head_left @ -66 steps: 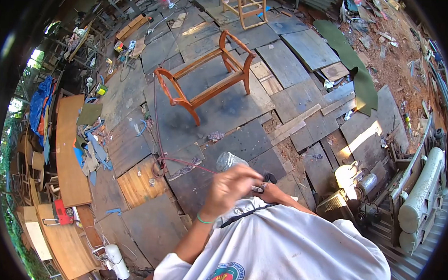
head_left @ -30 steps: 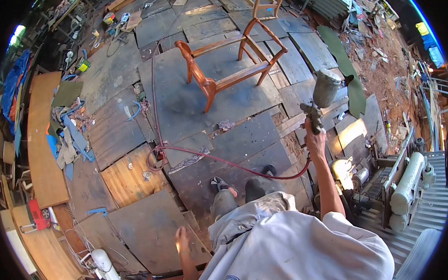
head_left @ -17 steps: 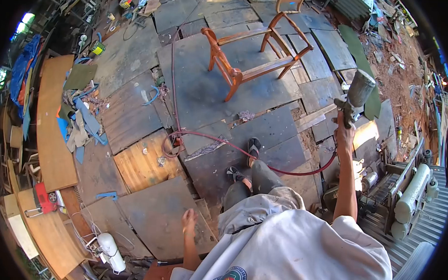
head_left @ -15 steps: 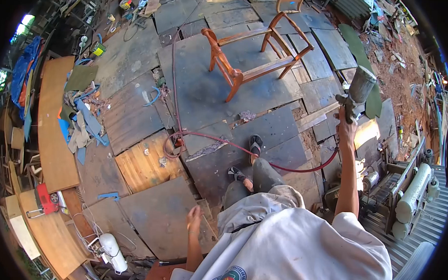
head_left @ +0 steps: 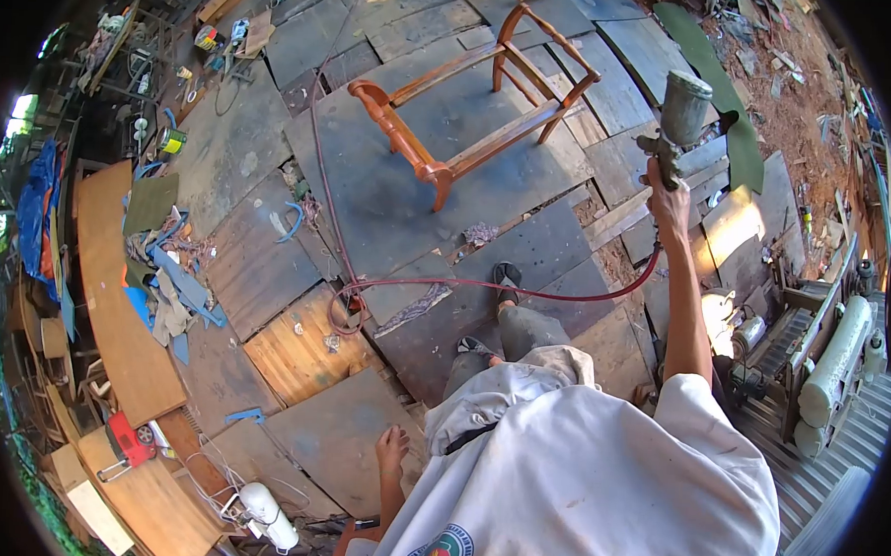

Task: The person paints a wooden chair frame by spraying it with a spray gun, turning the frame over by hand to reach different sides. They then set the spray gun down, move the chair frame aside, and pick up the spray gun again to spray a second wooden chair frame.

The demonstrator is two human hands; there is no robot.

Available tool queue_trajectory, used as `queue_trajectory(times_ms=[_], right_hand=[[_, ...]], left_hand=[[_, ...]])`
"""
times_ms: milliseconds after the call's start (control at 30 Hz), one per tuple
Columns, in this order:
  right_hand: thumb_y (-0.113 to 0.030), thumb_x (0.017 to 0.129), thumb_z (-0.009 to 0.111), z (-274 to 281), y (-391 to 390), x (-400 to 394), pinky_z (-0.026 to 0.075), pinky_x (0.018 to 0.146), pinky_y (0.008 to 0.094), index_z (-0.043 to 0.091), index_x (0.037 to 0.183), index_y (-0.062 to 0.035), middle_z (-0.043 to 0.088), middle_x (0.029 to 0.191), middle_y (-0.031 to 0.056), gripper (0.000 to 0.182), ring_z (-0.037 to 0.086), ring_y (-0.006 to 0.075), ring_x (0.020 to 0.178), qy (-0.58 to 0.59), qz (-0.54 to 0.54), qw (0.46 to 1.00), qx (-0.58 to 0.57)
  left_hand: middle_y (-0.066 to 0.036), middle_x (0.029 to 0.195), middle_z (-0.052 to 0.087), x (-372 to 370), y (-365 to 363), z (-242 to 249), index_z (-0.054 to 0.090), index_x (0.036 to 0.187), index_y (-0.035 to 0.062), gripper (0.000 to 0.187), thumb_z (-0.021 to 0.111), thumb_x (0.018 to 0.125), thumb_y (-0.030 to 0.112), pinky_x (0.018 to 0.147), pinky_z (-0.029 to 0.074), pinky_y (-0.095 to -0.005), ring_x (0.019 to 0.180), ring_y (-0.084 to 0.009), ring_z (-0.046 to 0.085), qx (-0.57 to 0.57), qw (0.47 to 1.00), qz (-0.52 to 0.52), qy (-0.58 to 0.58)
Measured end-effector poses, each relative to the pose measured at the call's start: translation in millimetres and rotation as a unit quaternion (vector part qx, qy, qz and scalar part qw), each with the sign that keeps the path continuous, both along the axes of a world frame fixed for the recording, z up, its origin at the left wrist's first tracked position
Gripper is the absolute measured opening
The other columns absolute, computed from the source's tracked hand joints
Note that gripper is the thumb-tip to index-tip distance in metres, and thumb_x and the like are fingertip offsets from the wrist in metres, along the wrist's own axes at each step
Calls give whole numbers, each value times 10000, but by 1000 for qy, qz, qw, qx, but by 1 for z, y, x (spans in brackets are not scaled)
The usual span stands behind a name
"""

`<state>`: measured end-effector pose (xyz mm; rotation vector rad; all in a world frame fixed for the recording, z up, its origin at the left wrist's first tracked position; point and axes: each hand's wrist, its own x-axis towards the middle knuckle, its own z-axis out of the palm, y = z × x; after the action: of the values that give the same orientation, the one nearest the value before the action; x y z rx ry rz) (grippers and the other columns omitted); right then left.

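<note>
The spray gun (head_left: 674,124) stood upright in the right hand (head_left: 667,193), which was closed around its handle at the end of a fully stretched arm. Its metal cup, a dull grey cylinder with a rounded lid, sat on top of the darker gun body, high at the right of the view. A thin red hose (head_left: 524,291) ran from below the gun, sagged across the floor in a shallow curve and ended in a loose coil near a pale plank. Ahead of the gun, well apart from it, stood a bare wooden chair frame (head_left: 468,110), orange-brown and glossy, with curved arms and an open seat. It rested on a floor of plywood sheets (head_left: 267,260), grey, scuffed and laid in overlapping rectangles.

The left hand (head_left: 392,449) hung low beside the body with fingers loosely spread, gripping nothing and touching nothing. The person wore a white shirt (head_left: 596,483), creased and faintly speckled, with a round coloured badge at its lower edge. At the left lay a long smooth wooden board (head_left: 117,293) beside a heap of blue and grey rags (head_left: 171,291). A pale cylindrical tank (head_left: 835,360) lay at the right edge.
</note>
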<state>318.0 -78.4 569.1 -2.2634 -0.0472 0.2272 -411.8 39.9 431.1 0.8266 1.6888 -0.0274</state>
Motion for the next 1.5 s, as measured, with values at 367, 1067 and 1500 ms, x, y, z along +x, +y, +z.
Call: queue_trajectory(times_ms=[367, 1067, 1500], right_hand=[[-604, 922, 655, -33, 28, 83, 492, 688, 373, 738, 1050, -27, 718, 798, 102, 597, 654, 199, 730, -7, -24, 999, 23], [-609, 922, 650, -31, 40, 147, 487, 605, 362, 725, 1009, -12, 711, 757, 94, 608, 641, 151, 597, 29, -54, 998, 18], [-457, 989, 634, -58, 67, -36, 475, 550, 379, 693, 998, 39, 677, 711, 101, 499, 624, 167, 562, 144, 111, 983, 9]], left_hand=[[-82, 1177, 679, 166, 72, 63, 594, 1357, 30, 479, 612, 1038, 387, 932, 505, -394, 1068, -201, 651, 53, 991, -113, -58], [-118, 1187, 678, 173, 64, 54, 624, 1334, 13, 485, 642, 1019, 381, 878, 536, -401, 1061, -237, 679, 23, 995, -96, -11], [-88, 1092, 726, 163, 40, 61, 678, 1261, -2, 404, 653, 1016, 318, 864, 531, -320, 1025, -164, 672, 61, 994, -88, -32]])
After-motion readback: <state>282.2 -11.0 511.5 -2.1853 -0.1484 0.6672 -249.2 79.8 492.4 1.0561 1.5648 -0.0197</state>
